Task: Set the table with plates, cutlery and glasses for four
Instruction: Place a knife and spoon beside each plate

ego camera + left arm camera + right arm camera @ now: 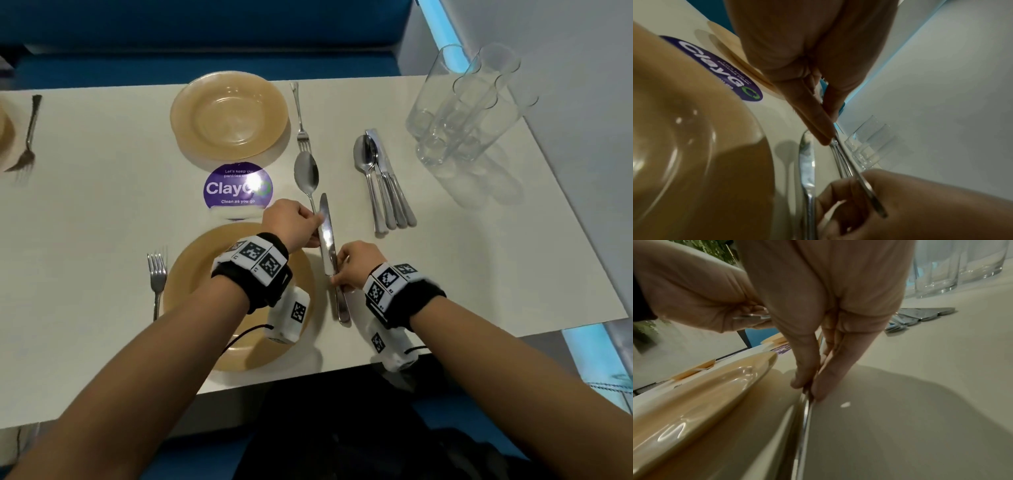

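A tan plate [191, 274] lies at the near table edge with a fork [157, 274] to its left. Just right of this plate lies a knife [327, 240], blade pointing away; my right hand [337, 279] pinches its handle [806, 402] between thumb and fingertips [801, 381]. My left hand [317, 219] pinches the thin handle of a spoon [307, 174], bowl pointing away, just past the knife tip. In the left wrist view the spoon handle [863, 180] runs from my pinching fingers [818, 128] over the right hand [920, 203]. A second plate [229, 116] with a fork [301, 116] sits opposite.
A bundle of spare spoons and knives [383, 181] lies to the right, with several empty glasses [462, 109] clustered behind it. A purple round sticker [238, 188] sits between the two plates. At the far left are another fork [27, 137] and a plate rim [3, 137].
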`<state>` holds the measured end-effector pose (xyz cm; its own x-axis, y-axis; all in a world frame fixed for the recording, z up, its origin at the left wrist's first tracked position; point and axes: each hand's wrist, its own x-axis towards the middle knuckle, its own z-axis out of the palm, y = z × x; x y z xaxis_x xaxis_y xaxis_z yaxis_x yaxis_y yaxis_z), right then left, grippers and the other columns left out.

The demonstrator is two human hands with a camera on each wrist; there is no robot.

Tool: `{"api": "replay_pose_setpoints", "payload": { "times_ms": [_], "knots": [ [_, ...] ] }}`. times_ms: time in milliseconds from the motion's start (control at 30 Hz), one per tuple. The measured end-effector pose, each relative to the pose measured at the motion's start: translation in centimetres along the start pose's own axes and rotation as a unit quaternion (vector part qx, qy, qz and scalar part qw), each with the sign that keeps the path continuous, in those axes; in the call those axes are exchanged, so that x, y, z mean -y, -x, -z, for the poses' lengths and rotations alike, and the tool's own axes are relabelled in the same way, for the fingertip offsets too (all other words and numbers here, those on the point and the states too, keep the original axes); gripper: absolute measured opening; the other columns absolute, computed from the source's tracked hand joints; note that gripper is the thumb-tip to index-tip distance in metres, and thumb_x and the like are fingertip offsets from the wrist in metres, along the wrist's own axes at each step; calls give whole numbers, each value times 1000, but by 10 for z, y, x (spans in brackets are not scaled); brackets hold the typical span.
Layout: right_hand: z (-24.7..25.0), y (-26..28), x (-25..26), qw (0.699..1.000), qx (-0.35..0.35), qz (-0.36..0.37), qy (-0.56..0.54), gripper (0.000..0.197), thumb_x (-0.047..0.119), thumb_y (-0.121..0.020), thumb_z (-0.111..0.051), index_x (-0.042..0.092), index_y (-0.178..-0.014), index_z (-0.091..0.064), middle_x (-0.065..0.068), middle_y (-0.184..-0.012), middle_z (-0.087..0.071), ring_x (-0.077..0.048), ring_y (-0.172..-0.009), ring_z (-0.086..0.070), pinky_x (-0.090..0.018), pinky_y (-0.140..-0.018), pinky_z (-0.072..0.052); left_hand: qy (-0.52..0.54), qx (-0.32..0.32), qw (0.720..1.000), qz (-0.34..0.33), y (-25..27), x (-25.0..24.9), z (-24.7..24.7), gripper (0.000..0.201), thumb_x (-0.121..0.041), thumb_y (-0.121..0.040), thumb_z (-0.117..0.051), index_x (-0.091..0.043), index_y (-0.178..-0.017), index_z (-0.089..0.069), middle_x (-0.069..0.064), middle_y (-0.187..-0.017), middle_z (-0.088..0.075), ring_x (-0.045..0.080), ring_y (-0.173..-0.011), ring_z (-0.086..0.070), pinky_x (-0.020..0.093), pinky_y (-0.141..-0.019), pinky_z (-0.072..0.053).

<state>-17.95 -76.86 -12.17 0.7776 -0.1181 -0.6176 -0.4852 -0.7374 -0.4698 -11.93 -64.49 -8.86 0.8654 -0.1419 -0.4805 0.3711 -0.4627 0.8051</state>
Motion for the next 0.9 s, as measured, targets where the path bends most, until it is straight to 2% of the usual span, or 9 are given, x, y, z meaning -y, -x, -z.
{"api": "replay_pose_setpoints", "payload": {
  "times_ms": [167,267,367,400,467,567,667,767,900],
  "knots": [
    [-6,8,-4,999,-28,20,25,31,9,-68,-79,8,-94,-63,-10,-96,-66,-29,-91,-66,-41,-83,-56,7,13,1000,13,13,9,-5,22,-17,-90,-64,-11,-70,-56,6,-65,-66,11,-51,-65,25,-61,-60],
    [-4,7,-7,998,-49,25,21,22,11,-73,-74,7,-94,-67,-10,-94,-68,-29,-88,-68,-41,-84,-56,14,13,1000,17,19,12,-6,21,-16,-90,-63,-10,-71,-56,6,-64,-65,8,-46,-64,23,-59,-59],
    [9,9,-1,990,-72,6,-124,20,20,-89,-61,2,-96,-67,-12,-77,-67,-19,-61,-66,-34,-73,-60,34,22,999,19,26,12,-12,21,-13,-91,-62,-9,-71,-56,10,-69,-66,11,-50,-66,24,-60,-59],
    [15,11,1,980,-54,6,-189,26,22,-93,-57,-2,-97,-66,-11,-70,-64,-15,-53,-62,-28,-65,-60,38,21,999,16,27,11,-14,22,-13,-90,-62,-10,-70,-56,10,-69,-66,12,-51,-66,23,-61,-59],
    [25,17,4,965,7,24,-263,24,14,-94,-55,-7,-101,-64,-10,-69,-61,-13,-53,-60,-19,-57,-56,38,14,999,14,30,7,-19,24,-14,-89,-64,-12,-67,-57,6,-65,-65,9,-48,-64,18,-57,-58],
    [35,28,4,948,88,27,-306,22,-6,-87,-57,-8,-108,-63,-12,-78,-64,-14,-59,-64,-20,-56,-56,40,14,999,27,30,4,-25,23,-16,-84,-69,-13,-62,-62,9,-70,-69,21,-61,-69,29,-71,-60],
    [45,28,1,937,89,-22,-336,31,-11,-86,-47,-12,-115,-57,-14,-78,-63,-18,-61,-64,-27,-60,-56,40,15,998,36,29,3,-31,24,-15,-81,-70,-12,-59,-63,16,-74,-71,33,-79,-72,42,-85,-57],
    [52,28,-4,947,96,-17,-306,25,-7,-86,-54,-12,-110,-59,-16,-79,-66,-22,-70,-67,-33,-74,-58,1,20,999,28,32,0,-37,22,-23,-84,-69,-15,-63,-67,9,-73,-72,25,-78,-72,38,-86,-57],
    [46,24,-18,969,49,-4,-242,20,-4,-84,-64,-7,-104,-65,-11,-73,-65,-18,-66,-65,-26,-68,-58,-68,19,997,16,37,2,-43,18,-27,-84,-69,-11,-91,-74,5,-85,-74,17,-81,-72,30,-84,-57]
  ]
}}
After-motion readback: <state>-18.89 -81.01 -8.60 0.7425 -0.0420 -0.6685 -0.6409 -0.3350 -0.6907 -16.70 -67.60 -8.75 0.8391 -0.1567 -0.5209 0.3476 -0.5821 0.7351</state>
